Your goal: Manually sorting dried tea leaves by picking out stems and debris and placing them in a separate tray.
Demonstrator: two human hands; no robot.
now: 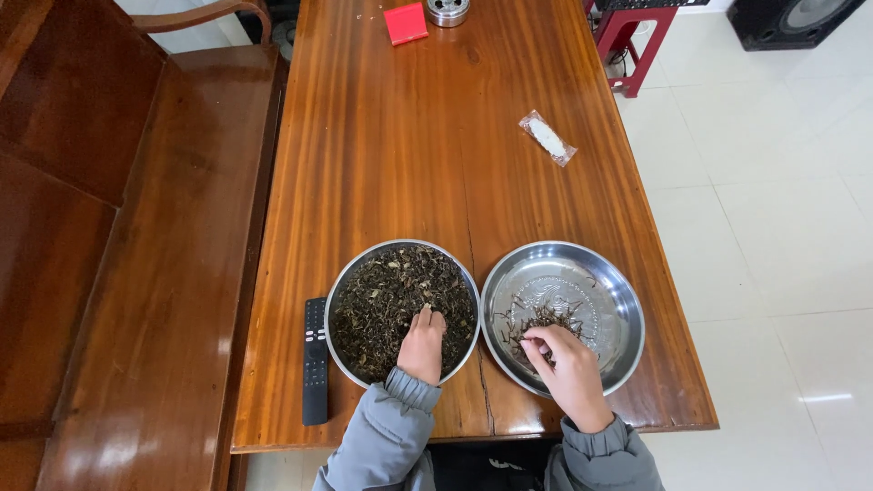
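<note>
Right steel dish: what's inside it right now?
The right steel dish holds a small pile of thin dark stems near its front. The right hand covers part of the pile, so what its fingertips pinch can't be seen. The rest is bare metal.

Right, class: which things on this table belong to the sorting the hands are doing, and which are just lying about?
In use:
left hand
right hand
dish of dried leaves
dish of picked stems

Lying about:
remote control
clear wrapped packet
red box
round metal tin

A home living room. A polished wooden table (427, 164) stands beside a wooden bench (155, 273). A remote control (315, 361) lies just left of the fingers (426, 318).
</note>
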